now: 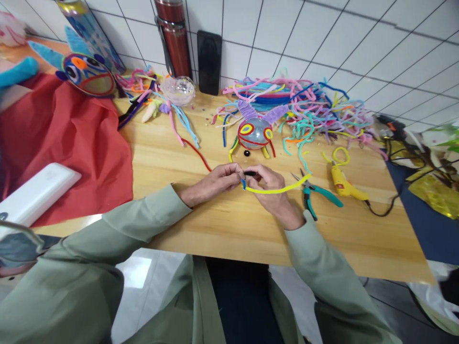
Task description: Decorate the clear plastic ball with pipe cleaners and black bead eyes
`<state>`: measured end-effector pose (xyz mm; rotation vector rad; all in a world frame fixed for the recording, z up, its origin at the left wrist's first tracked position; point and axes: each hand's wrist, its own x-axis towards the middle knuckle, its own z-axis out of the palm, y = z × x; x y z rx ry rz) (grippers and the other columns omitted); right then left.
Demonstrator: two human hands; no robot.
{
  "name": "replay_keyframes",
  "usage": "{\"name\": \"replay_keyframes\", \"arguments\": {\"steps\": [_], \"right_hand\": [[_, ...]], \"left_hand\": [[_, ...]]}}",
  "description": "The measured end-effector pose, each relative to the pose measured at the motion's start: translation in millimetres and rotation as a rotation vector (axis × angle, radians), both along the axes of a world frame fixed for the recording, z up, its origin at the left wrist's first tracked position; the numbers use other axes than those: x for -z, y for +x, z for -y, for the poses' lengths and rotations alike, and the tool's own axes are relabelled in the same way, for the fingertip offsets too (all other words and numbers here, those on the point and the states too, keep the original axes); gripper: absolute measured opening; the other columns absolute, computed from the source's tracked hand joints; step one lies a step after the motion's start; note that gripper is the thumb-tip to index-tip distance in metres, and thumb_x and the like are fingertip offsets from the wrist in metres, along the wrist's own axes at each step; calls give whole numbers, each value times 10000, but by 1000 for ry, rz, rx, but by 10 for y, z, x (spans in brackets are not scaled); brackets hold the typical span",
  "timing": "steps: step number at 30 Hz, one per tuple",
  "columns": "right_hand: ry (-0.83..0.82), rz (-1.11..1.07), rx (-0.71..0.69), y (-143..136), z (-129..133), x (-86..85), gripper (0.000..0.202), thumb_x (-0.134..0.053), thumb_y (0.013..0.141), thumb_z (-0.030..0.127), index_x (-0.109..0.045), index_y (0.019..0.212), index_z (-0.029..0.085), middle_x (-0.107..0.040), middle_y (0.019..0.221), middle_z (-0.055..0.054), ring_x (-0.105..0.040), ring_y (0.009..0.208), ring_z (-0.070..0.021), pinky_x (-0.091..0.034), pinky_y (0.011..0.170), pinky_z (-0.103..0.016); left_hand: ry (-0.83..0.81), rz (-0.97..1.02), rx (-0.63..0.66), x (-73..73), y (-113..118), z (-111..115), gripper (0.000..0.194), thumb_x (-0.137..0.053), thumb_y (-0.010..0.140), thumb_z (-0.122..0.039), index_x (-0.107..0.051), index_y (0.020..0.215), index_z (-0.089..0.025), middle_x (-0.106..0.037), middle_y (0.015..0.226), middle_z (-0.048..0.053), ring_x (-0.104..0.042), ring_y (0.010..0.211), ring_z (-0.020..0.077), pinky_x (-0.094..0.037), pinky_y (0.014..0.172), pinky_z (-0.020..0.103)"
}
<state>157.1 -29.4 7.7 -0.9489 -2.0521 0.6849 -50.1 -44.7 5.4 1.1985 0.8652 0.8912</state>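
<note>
Yellow pipe cleaner (276,191) is stretching rightward across the right hand (269,180), which is curling its fingers around a dark piece (250,173). The left hand (224,179) is pinching its blue-tipped left end, fingertips closed. Teal-handled pliers (324,193) are lying right; an eared ball (255,133) is sitting far.

There's one camera, up on that worker's head, looking forward and steeply down, close over the wooden table (222,234); its view runs from white tiled wall (274,38) at twelve o'clock to the wearer's clothes (236,306) at six.
</note>
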Motion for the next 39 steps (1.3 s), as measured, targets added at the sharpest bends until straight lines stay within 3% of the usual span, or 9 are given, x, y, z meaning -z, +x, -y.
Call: {"name": "replay_keyframes", "arguments": {"steps": [6,10,14,21,30,39], "right_hand": [[252,66,7,23,-34,21,211,-643,956,147,-760,1104,240,-803,1023,-68,-772,931,-224,-635,828,-349],[431,101,24,31,-59,42,218,-672,956,159,-762,1136,244,-804,1079,-91,-773,1014,-252,-640,885,-386],[473,193,24,30,-26,-4,213,-667,956,161,-769,1117,258,-798,1066,-85,-758,1007,-261,-629,882,-409],[575,287,63,-18,54,-74,168,-672,920,129,-767,995,245,-803,999,-88,-730,916,-260,-591,813,-413],[285,-41,67,-78,-22,46,169,-647,895,115,-749,841,239,-772,796,-11,-709,707,-172,-560,663,-313],[66,-51,98,-63,-16,39,151,-657,894,187,-770,815,248,-777,800,-24,-718,751,-200,-588,715,-358]], "left_hand": [[49,-68,-2,-32,-5,17,212,-697,883,-389,-640,838,-190,-479,649,-63,-382,583,97,-307,583,257],[154,-92,-25,-25,-23,0,178,-668,883,-350,-649,807,-190,-576,710,-36,-483,662,116,-408,686,268],[205,-114,-34,42,-24,-18,182,-664,879,-342,-665,789,-184,-657,767,-8,-570,744,139,-460,764,281],[293,-157,-67,51,-17,24,185,-646,886,-294,-669,744,-178,-639,718,-14,-554,709,134,-441,710,265],[262,-114,-83,38,18,37,206,-656,888,-322,-696,751,-175,-635,708,-13,-551,703,133,-439,697,264],[255,-140,-86,12,30,57,210,-650,882,-353,-667,756,-186,-611,710,-12,-518,705,140,-417,685,269]]}}
